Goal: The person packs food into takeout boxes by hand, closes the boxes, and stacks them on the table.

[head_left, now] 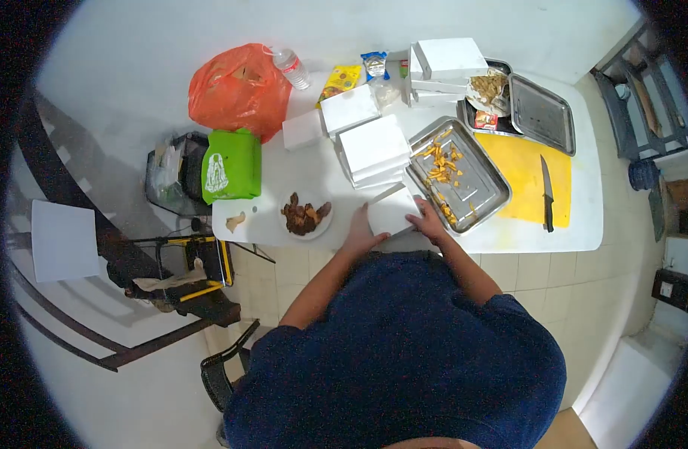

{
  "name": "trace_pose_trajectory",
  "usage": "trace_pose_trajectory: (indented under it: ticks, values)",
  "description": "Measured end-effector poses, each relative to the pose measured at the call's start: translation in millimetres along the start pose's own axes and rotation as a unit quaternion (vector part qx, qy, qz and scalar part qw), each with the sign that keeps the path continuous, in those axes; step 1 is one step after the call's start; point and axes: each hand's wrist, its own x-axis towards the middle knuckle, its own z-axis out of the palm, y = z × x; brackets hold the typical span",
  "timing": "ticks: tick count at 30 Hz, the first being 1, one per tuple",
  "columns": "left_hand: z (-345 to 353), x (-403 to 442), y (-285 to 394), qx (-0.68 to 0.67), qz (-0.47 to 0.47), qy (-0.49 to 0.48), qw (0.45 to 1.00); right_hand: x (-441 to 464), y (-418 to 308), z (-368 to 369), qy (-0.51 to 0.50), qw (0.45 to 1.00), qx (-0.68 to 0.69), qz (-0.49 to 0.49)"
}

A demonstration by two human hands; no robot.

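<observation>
Close to the table's front edge is a small white cardboard box [393, 211], its top closed flat. My left hand [362, 230] lies along its left side, fingers partly hidden by the box. On the right side, my right hand [429, 222] grips the box with its fingers bent at the edge. Just behind it stands a stack of similar white boxes [373, 147]. Right of my right hand sits a metal tray [475, 191] with orange-brown cut pieces of food. A white plate [321, 223] with dark browned meat is to the left.
A knife [548, 196] lies on a yellow cutting board [509, 172] at the right. Behind are another metal tray [542, 112], more white boxes [452, 58], a plastic bottle [291, 69] and an orange bag [239, 90]. A green bag [232, 166] stands at the left edge.
</observation>
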Motion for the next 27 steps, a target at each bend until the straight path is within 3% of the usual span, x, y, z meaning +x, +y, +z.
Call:
trace_pose_trajectory:
  ticks: [5,8,12,15,18,24,27]
  values:
    - [-21.9,11.2,28.2,0.116,0.087,-0.076,0.987,-4.8,-4.9,2.5,0.065,0.991,-0.116,-0.021]
    - [-29.6,13.7,51.2,0.164,0.058,-0.143,0.974,-7.2,-6.2,1.8,0.084,0.979,-0.182,-0.024]
    - [-21.9,18.3,47.2,0.172,0.052,-0.158,0.971,-15.7,-23.1,-0.8,0.072,0.960,-0.269,-0.042]
    - [-13.4,13.6,43.7,0.177,0.064,-0.137,0.973,-23.6,-48.6,-1.6,0.046,0.953,-0.298,0.003]
    - [-7.4,14.5,36.8,0.182,0.069,-0.129,0.972,-21.1,-46.4,-2.8,0.005,0.965,-0.250,0.081]
    - [-2.8,9.8,27.2,0.173,0.095,-0.122,0.973,-32.9,-16.7,5.2,0.083,0.970,-0.229,0.019]
    - [7.3,13.0,15.2,0.163,0.104,-0.119,0.974,-16.6,31.7,10.2,0.098,0.982,-0.113,0.119]
